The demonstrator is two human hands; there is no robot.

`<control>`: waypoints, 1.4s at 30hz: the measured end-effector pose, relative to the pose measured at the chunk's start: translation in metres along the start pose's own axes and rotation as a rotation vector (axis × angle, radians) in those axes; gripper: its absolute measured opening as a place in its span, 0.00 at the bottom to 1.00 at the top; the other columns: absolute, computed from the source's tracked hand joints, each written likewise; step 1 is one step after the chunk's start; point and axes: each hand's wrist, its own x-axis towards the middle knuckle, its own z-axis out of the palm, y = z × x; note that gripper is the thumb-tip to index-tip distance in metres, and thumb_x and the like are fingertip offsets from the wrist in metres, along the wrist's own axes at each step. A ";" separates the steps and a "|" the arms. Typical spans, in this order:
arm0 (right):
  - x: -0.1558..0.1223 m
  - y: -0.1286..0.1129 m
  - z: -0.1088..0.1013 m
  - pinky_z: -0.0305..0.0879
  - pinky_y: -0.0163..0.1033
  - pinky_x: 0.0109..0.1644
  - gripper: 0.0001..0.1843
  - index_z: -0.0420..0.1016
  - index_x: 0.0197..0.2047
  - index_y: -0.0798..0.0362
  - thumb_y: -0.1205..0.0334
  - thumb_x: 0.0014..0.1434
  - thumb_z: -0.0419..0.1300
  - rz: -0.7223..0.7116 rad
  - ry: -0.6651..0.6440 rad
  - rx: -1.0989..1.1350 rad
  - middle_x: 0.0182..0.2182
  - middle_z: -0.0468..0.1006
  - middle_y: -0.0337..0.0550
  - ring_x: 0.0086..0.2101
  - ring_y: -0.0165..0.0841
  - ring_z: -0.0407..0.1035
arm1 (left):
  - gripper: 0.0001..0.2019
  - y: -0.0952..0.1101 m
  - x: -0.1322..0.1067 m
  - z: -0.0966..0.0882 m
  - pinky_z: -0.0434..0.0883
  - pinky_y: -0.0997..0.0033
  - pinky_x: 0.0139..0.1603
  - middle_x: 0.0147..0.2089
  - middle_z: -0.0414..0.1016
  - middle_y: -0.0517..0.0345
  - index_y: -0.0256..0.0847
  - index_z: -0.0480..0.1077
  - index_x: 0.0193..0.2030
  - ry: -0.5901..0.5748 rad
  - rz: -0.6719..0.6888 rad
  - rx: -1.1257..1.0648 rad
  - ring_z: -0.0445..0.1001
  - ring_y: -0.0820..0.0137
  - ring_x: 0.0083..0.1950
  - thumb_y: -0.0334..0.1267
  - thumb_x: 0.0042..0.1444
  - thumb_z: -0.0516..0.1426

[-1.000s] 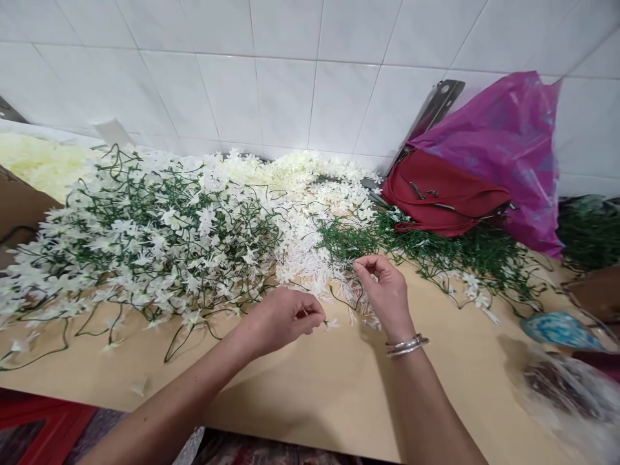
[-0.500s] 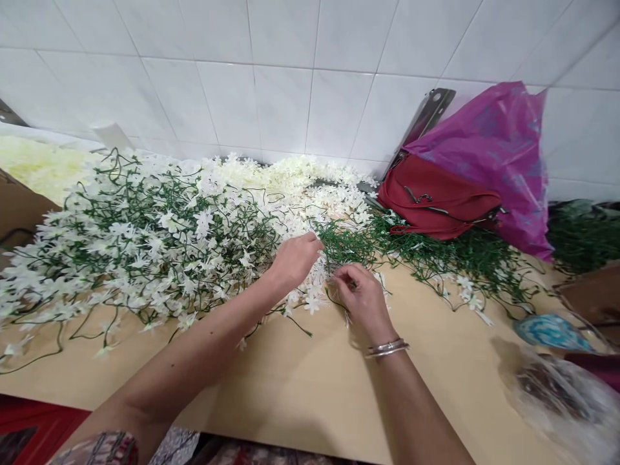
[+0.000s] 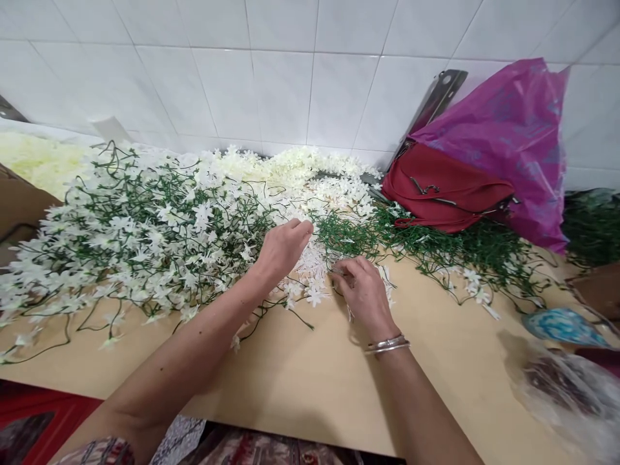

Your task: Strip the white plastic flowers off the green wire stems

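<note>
My left hand [image 3: 285, 247] reaches over the right side of a big heap of white artificial flowers [image 3: 165, 239] with green stems. Its fingertips are pinched together; whatever lies between them is too small to make out. Close by, my right hand [image 3: 364, 292], with silver bangles [image 3: 387, 344] at the wrist, has its thumb and fingers curled together, and their contents are hidden. Thin white strands [image 3: 314, 258] lie between the two hands. Just beyond them is a pile of bare green stems [image 3: 346, 234].
A red bag [image 3: 445, 187] and a purple plastic bag [image 3: 513, 142] sit on green stems at the back right. Cream blossoms [image 3: 300, 165] line the tiled wall [image 3: 281, 84]. A clear plastic bag [image 3: 571, 400] and a blue-white item [image 3: 564, 325] are on the table [image 3: 290, 374] at right.
My left hand has moved slightly left and away from my right hand. My right hand stays in about the same place, fingers still curled. The view has shifted a little.
</note>
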 end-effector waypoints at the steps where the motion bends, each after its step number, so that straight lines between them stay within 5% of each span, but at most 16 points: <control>1: 0.000 -0.003 0.001 0.66 0.47 0.49 0.06 0.79 0.42 0.50 0.67 0.66 0.60 -0.044 -0.016 0.020 0.39 0.77 0.45 0.42 0.41 0.71 | 0.09 -0.002 -0.001 -0.001 0.61 0.70 0.33 0.41 0.79 0.54 0.42 0.74 0.43 0.016 0.011 -0.051 0.74 0.67 0.34 0.35 0.71 0.52; 7: 0.000 -0.007 0.012 0.65 0.49 0.47 0.11 0.81 0.44 0.50 0.67 0.68 0.56 -0.089 -0.121 -0.085 0.37 0.76 0.49 0.41 0.45 0.69 | 0.04 0.000 -0.006 -0.007 0.68 0.73 0.36 0.51 0.79 0.51 0.41 0.72 0.40 0.133 -0.001 -0.495 0.75 0.74 0.33 0.31 0.64 0.56; 10: 0.002 -0.003 0.008 0.65 0.49 0.47 0.10 0.78 0.37 0.50 0.67 0.67 0.56 -0.047 -0.089 -0.040 0.35 0.76 0.48 0.40 0.44 0.69 | 0.03 0.011 -0.017 -0.009 0.69 0.74 0.34 0.47 0.82 0.50 0.41 0.70 0.39 0.116 -0.227 -0.890 0.80 0.70 0.36 0.37 0.62 0.59; 15: 0.001 -0.008 -0.001 0.65 0.51 0.57 0.06 0.73 0.38 0.48 0.64 0.68 0.56 0.025 0.170 0.211 0.47 0.78 0.49 0.50 0.43 0.72 | 0.12 0.029 -0.040 0.002 0.72 0.75 0.33 0.35 0.83 0.52 0.39 0.69 0.37 0.123 -0.594 -1.349 0.84 0.64 0.40 0.44 0.56 0.65; 18: -0.001 -0.013 -0.001 0.64 0.52 0.60 0.04 0.72 0.41 0.48 0.61 0.68 0.57 0.056 0.246 0.341 0.49 0.79 0.49 0.53 0.42 0.71 | 0.14 0.034 -0.049 0.009 0.72 0.75 0.32 0.35 0.83 0.54 0.38 0.74 0.41 0.150 -0.680 -1.372 0.83 0.65 0.39 0.44 0.53 0.67; 22: -0.001 -0.016 0.002 0.68 0.46 0.51 0.04 0.75 0.41 0.48 0.58 0.65 0.62 0.215 0.182 0.528 0.39 0.80 0.42 0.43 0.39 0.74 | 0.14 0.034 -0.053 0.012 0.74 0.74 0.33 0.34 0.82 0.55 0.38 0.79 0.42 0.151 -0.641 -1.321 0.80 0.68 0.37 0.44 0.52 0.67; 30: 0.003 -0.015 0.002 0.72 0.44 0.49 0.09 0.79 0.40 0.49 0.56 0.58 0.69 0.368 0.156 0.783 0.38 0.83 0.42 0.40 0.36 0.76 | 0.12 0.033 -0.055 0.022 0.76 0.74 0.36 0.33 0.77 0.59 0.37 0.75 0.35 0.175 -0.633 -1.324 0.75 0.73 0.34 0.43 0.51 0.67; 36: 0.002 -0.016 0.001 0.71 0.45 0.48 0.06 0.79 0.40 0.48 0.59 0.58 0.68 0.358 0.161 0.702 0.37 0.82 0.42 0.40 0.37 0.76 | 0.14 0.033 -0.057 0.026 0.77 0.72 0.39 0.34 0.75 0.61 0.38 0.73 0.35 0.210 -0.611 -1.335 0.74 0.74 0.34 0.46 0.52 0.68; 42: 0.001 -0.019 -0.002 0.67 0.50 0.58 0.01 0.80 0.37 0.49 0.62 0.61 0.66 0.195 0.255 0.536 0.45 0.81 0.47 0.49 0.41 0.74 | 0.13 0.037 -0.057 0.026 0.76 0.69 0.45 0.40 0.79 0.56 0.39 0.73 0.37 0.253 -0.580 -1.339 0.75 0.71 0.40 0.45 0.54 0.68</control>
